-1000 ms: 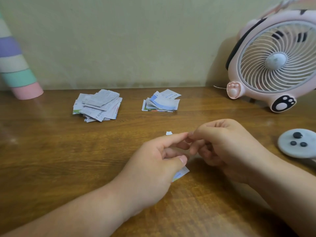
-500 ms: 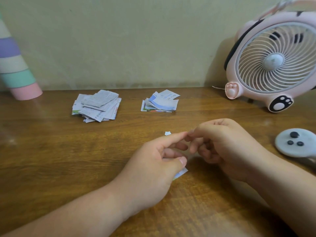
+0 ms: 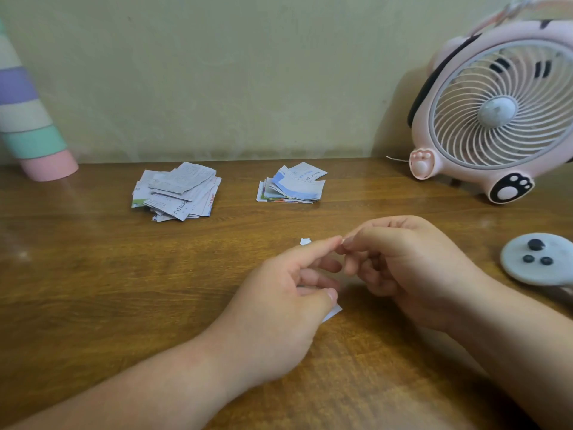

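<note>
- Head view, progress: the work seems to be sorting paper into piles. Two piles already lie on the table (image 3: 93, 290) beyond the fingers (image 3: 316, 249): a grey printed pile (image 3: 178, 192) well off to the left and a blue-and-white pile (image 3: 293, 187) almost straight ahead. This part I judge as done.
- Head view, what is left: one paper slip (image 3: 333, 312) is in the hands and lies on neither pile yet. A tiny white scrap (image 3: 305, 242) sits on the table just beyond the left fingertips. I see no other loose paper, so the end may be near, but I cannot be sure.
- Head view, hands: the left hand (image 3: 279, 305) pinches the slip between the thumb and the curled fingers, and its forefinger reaches out to touch the right forefinger. The right hand (image 3: 412, 268) has its fingers curled narrow. Whether they hold an edge of the slip is hidden.
- Head view, direction: only one corner of the slip shows, just below the left thumb, and it points down and to the right, toward the person. The long axis probably runs from this corner up under the left fingers, but the rest is covered.
- Head view, other things: a pink fan (image 3: 502, 107) stands far beyond the right fingers.
</note>
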Available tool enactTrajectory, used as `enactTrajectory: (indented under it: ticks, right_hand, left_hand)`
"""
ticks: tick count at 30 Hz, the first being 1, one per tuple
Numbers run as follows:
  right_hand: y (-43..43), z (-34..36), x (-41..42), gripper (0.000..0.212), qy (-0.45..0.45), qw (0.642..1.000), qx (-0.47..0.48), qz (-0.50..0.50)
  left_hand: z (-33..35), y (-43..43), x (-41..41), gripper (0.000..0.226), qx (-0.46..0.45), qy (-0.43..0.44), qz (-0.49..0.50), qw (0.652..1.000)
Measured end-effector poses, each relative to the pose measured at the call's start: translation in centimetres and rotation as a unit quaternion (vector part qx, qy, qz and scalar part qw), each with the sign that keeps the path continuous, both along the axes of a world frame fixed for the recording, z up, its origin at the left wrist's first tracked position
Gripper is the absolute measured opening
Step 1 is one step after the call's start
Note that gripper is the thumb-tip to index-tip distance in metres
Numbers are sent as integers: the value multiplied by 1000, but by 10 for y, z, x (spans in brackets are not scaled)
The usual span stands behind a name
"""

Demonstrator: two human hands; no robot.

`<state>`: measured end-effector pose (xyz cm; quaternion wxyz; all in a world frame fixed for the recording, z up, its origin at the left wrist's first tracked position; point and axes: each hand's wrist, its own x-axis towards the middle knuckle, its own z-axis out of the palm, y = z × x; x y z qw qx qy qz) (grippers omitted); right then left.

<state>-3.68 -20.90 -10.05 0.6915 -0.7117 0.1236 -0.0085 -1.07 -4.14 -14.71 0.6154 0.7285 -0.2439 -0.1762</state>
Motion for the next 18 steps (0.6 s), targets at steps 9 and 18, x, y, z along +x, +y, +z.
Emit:
enactTrajectory:
  ticks: [9,18]
  right_hand:
    - [1,-3,1,11,-12,1000,10,-4]
    - [2,-4,0,16,-23,999,47,5]
  left_hand:
    - [1,0,2,62,-5,-5,-4,1000]
    - [0,0,2,64,-18,2,-7,1000]
